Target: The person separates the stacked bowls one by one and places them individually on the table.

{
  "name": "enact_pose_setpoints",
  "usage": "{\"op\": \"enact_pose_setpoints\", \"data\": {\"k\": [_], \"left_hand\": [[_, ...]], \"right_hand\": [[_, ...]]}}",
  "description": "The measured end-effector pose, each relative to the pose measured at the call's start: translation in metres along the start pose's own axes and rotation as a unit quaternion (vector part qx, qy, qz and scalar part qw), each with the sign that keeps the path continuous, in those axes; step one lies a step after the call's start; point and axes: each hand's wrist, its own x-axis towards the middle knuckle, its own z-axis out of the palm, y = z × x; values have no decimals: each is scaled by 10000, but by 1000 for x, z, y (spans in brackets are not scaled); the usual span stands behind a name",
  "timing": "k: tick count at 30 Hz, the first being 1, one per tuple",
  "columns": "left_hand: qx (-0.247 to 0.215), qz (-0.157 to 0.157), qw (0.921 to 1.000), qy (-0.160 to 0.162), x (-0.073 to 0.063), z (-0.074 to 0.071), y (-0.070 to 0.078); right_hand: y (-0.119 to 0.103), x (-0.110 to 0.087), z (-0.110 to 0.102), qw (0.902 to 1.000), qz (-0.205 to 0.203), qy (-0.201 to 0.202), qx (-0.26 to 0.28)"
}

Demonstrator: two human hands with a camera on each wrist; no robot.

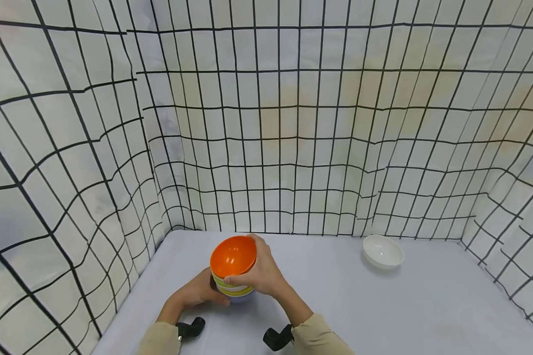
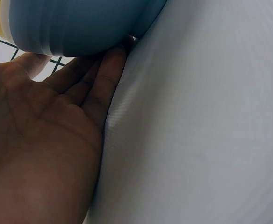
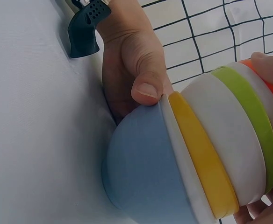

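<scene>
A stack of nested bowls stands on the white table in front of me. At its top, the orange bowl (image 1: pixel 232 252) tilts toward my left, and my right hand (image 1: pixel 265 272) grips its rim with the thumb near and the fingers on the far side. Below it show a lime green band (image 3: pixel 248 105), white bands and a yellow band (image 3: pixel 204 154). The blue bowl (image 3: pixel 143 161) is lowest. My left hand (image 1: pixel 197 290) holds the blue bowl, its thumb on the rim and its fingers round the far side, low against the table.
A white bowl (image 1: pixel 383 252) sits apart at the back right of the table (image 1: pixel 337 301). Black grid netting over white cloth (image 1: pixel 288 148) encloses the back and sides. Black wrist devices (image 1: pixel 191 327) are worn on both wrists, close to the tabletop.
</scene>
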Motion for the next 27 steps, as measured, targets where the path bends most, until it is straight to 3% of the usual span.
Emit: {"op": "enact_pose_setpoints", "data": {"k": [14, 27], "left_hand": [[-153, -30, 9999, 3, 0, -1, 0], [5, -69, 10000, 6, 1, 0, 0]], "right_hand": [[-8, -1, -6, 9997, -47, 128, 183], [-18, -12, -32, 9978, -311, 65, 584]]}}
